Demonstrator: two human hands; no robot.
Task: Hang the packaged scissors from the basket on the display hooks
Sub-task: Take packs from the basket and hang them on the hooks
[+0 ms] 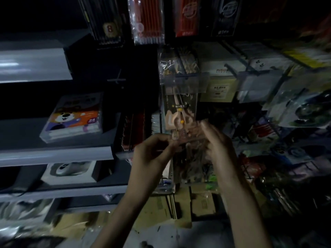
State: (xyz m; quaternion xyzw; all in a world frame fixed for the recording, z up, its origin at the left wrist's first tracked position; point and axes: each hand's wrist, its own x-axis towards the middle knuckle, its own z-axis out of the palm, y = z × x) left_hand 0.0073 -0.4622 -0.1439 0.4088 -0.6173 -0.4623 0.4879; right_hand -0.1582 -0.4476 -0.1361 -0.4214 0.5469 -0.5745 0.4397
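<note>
- Two hands: one left hand (152, 151) and one right hand (218, 140).
- Four long packs at the top: a black pack (105, 20), a red and white pack (148, 20), a red pack (188, 17) and a dark pack (227, 15).
- One scissors pack (179, 111) on a hook.
- One blurry pack (186, 140) between the hands.
- One bear box (75, 117).
- One white box (69, 170).
- Two clear tag holders: a left holder (184, 81) and a right holder (258, 76).

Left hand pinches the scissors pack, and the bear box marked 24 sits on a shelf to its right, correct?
No. The head view shows the bear box on a shelf to the left of the scissors pack, which the left hand does pinch.
</note>
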